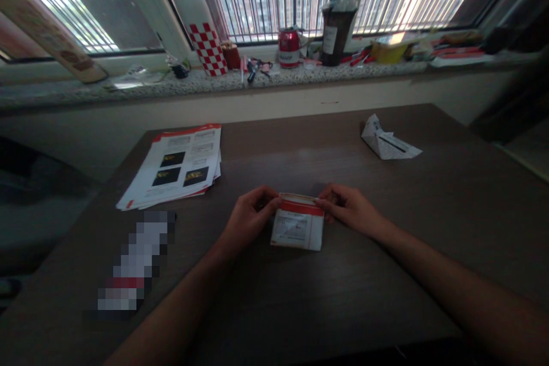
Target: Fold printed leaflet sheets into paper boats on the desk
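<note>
A folded sheet of printed paper (297, 229) with a red band along its top lies on the dark wooden table (300, 309) in front of me. My left hand (249, 218) pinches its upper left corner with the fingers curled. At the upper right corner my right hand (349, 207) pinches the same sheet, fingers closed against the fold.
A stack of printed sheets (175, 164) lies to the left. A folded paper shape (386, 140) rests at the far right. A blurred-out object (135, 260) lies near left. The window sill holds a checked bottle (201, 17), red can (289, 47), dark cup (337, 31) and clutter.
</note>
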Demonstrator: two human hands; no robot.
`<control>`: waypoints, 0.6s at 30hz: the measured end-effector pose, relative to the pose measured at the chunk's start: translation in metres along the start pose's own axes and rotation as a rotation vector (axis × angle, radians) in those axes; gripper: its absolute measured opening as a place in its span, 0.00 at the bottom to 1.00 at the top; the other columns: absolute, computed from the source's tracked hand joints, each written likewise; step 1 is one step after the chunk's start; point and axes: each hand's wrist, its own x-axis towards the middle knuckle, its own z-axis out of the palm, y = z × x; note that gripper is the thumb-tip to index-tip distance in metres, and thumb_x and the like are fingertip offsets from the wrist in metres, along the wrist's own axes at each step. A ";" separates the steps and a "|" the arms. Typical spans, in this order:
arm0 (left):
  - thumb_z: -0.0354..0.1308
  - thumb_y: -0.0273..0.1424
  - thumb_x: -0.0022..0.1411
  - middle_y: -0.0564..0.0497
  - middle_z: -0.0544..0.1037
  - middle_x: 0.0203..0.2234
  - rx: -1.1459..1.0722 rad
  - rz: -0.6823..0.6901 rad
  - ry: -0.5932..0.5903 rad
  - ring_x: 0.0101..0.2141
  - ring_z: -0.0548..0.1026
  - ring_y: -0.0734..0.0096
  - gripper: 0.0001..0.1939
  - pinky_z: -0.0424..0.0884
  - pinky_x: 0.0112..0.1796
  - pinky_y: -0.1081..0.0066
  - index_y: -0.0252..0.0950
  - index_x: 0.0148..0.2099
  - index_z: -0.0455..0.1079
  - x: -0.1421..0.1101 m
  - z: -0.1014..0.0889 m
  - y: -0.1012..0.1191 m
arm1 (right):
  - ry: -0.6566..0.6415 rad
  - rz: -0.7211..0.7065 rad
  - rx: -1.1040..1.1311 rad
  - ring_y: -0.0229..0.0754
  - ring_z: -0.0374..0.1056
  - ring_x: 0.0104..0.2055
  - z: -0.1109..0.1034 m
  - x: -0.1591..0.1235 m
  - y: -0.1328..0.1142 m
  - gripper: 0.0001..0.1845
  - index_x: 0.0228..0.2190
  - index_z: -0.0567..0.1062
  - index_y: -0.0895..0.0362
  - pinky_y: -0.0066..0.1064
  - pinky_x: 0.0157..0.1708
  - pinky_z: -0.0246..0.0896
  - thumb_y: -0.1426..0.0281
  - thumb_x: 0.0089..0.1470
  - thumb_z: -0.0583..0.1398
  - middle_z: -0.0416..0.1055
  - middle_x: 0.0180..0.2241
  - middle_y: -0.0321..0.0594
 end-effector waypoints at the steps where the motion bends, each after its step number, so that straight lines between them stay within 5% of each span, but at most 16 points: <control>1: 0.63 0.41 0.68 0.50 0.82 0.33 -0.003 -0.002 0.002 0.35 0.79 0.65 0.12 0.74 0.36 0.69 0.37 0.40 0.76 0.000 0.001 0.000 | -0.001 -0.002 -0.005 0.37 0.73 0.27 0.000 0.000 0.000 0.13 0.37 0.76 0.55 0.29 0.27 0.69 0.57 0.62 0.66 0.77 0.28 0.36; 18: 0.61 0.45 0.69 0.49 0.81 0.32 0.157 -0.031 0.120 0.33 0.79 0.64 0.16 0.73 0.35 0.68 0.36 0.38 0.75 0.001 0.004 0.003 | -0.028 0.041 -0.062 0.38 0.74 0.28 0.000 -0.003 -0.001 0.14 0.38 0.77 0.54 0.29 0.29 0.69 0.57 0.63 0.66 0.78 0.29 0.35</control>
